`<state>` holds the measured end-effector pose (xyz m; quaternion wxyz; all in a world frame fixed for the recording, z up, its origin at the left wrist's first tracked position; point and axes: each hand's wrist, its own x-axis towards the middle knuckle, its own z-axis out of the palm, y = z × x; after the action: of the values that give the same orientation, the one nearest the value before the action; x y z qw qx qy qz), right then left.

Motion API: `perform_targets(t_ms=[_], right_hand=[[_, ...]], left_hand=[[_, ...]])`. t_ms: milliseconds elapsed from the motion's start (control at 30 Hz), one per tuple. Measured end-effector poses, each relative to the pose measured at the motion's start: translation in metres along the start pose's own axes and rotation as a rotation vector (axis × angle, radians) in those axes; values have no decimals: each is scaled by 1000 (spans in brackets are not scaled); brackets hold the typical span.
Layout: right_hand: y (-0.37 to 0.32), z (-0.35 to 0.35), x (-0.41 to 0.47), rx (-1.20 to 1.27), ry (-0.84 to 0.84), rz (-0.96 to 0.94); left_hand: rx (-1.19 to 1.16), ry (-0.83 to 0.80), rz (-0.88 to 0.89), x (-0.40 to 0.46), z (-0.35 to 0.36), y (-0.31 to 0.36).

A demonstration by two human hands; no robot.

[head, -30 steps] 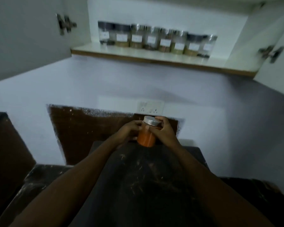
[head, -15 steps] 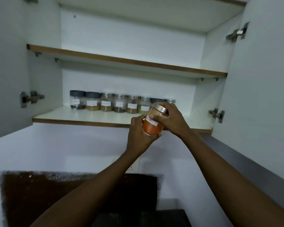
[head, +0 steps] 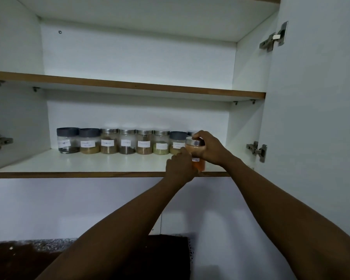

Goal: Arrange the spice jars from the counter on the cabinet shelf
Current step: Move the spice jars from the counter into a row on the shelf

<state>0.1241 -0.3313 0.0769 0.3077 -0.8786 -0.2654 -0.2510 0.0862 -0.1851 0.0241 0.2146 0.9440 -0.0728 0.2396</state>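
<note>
An orange spice jar [head: 198, 158] with a silver lid is held upright at the front edge of the lower cabinet shelf [head: 89, 164], toward its right end. My right hand [head: 212, 148] grips its lid and right side. My left hand [head: 180, 168] holds its lower left side. Behind it, a row of several labelled spice jars [head: 127, 141] stands along the back of the shelf; the rightmost ones are partly hidden by my hands. I cannot tell whether the orange jar's base touches the shelf.
The upper shelf [head: 129, 85] above holds nothing visible. Open cabinet doors stand at the left [head: 0, 98] and right [head: 315, 118], with metal hinges. Below are a white wall and a dark brown panel [head: 89, 259].
Both hands lifted the orange jar from the counter up to the lower shelf, and it now sits further right and deeper toward the shelf edge. The view tilted upward.
</note>
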Motion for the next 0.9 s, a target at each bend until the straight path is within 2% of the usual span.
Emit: perform_targets(t_ms=[67, 233, 400, 533, 900], right_hand=[[17, -6, 12, -93, -23, 8], [48, -15, 33, -399, -11, 104], [76, -18, 54, -498, -14, 144], [98, -13, 65, -554, 29, 159], [139, -2, 96, -452, 29, 226]], left_hand=[[48, -66, 35, 15, 3, 1], [-70, -369, 190, 42, 4, 10], [-63, -514, 211, 66, 26, 19], [-32, -526, 199, 86, 46, 20], [157, -544, 220, 144, 91, 9]])
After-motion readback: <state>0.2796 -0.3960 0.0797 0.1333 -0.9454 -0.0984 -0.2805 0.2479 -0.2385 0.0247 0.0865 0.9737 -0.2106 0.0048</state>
